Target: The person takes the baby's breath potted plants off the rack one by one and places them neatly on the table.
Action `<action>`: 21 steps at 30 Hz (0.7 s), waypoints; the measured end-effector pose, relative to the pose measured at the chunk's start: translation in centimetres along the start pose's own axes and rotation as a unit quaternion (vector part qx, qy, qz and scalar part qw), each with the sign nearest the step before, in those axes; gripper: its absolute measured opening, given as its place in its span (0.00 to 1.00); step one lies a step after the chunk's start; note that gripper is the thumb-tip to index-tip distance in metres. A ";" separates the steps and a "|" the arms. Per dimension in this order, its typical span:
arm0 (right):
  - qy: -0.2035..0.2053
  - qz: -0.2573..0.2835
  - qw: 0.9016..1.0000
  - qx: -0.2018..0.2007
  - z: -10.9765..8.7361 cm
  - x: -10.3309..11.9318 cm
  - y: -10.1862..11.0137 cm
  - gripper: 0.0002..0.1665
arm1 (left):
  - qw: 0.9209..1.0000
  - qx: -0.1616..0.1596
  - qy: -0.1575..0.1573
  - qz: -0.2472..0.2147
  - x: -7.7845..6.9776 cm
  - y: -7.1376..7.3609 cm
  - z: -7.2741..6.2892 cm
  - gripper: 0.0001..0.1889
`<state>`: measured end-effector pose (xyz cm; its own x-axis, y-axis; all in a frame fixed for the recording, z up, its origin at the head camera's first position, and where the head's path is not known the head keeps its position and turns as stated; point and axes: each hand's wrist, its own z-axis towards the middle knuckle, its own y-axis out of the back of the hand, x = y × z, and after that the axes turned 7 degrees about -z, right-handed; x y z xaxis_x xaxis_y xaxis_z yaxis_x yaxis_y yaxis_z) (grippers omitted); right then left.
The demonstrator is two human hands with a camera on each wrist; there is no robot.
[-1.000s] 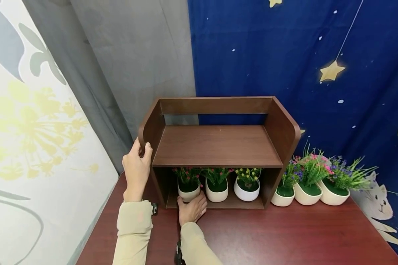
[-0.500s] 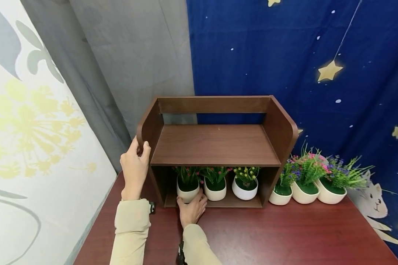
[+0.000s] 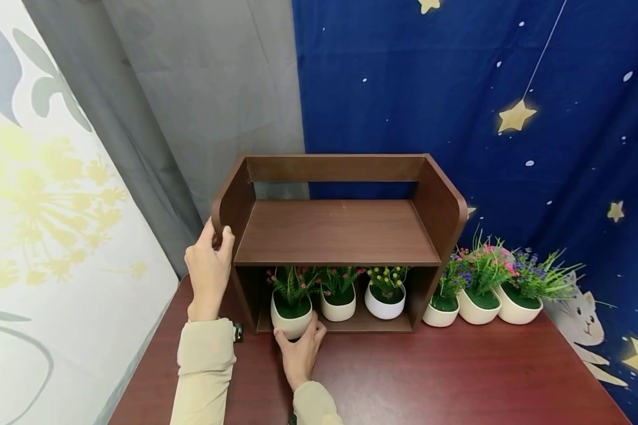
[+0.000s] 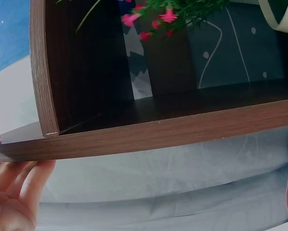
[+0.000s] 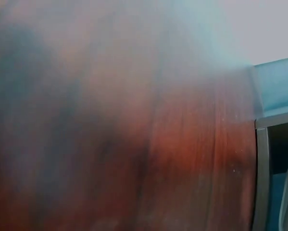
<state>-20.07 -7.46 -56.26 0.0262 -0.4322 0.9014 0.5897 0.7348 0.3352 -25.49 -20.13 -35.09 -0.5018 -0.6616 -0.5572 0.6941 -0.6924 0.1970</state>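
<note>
A dark brown two-tier wooden shelf (image 3: 340,233) stands on the table. My left hand (image 3: 208,271) grips the front edge of its left side panel; the left wrist view shows fingers (image 4: 35,180) against that board. At the lower tier, my right hand (image 3: 300,355) holds the leftmost potted plant (image 3: 291,326), thumb on one side and fingers on the other. This white pot has pink-red flowers and sits at the shelf's front edge, slightly tilted. Beside it in the lower tier are another pink-flowered pot (image 3: 338,311) and a yellow-flowered pot (image 3: 385,308). The right wrist view is mostly blurred.
Right of the shelf, three white flower pots (image 3: 477,313) stand in a row on the reddish table (image 3: 457,378). A grey and blue curtain (image 3: 383,77) hangs behind. A pale patterned panel (image 3: 58,236) borders the left side.
My right hand has drawn the leftmost potted plant forward to the shelf's front edge, and it now tilts slightly. The left hand keeps its grip on the side panel. The head view has shifted slightly.
</note>
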 end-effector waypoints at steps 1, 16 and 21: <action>0.003 0.003 1.000 0.002 -0.1 0.1 0.2 0.55 | 1.000 0.001 -0.001 0.000 0.0 0.0 0.0 0.10; 0.056 -0.029 0.994 0.086 -1.6 -1.5 8.9 0.55 | 1.000 -0.004 -0.007 0.002 0.0 0.3 0.0 0.09; 0.080 -0.037 0.992 0.087 -1.6 -2.9 12.6 0.55 | 1.000 -0.005 -0.011 0.000 0.0 0.3 0.0 0.09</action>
<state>-11.44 2.23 -55.08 0.1242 -0.5556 0.8221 0.4464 0.7712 0.4538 -25.29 -20.29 -35.01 -0.5135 -0.6677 -0.5390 0.6992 -0.6897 0.1883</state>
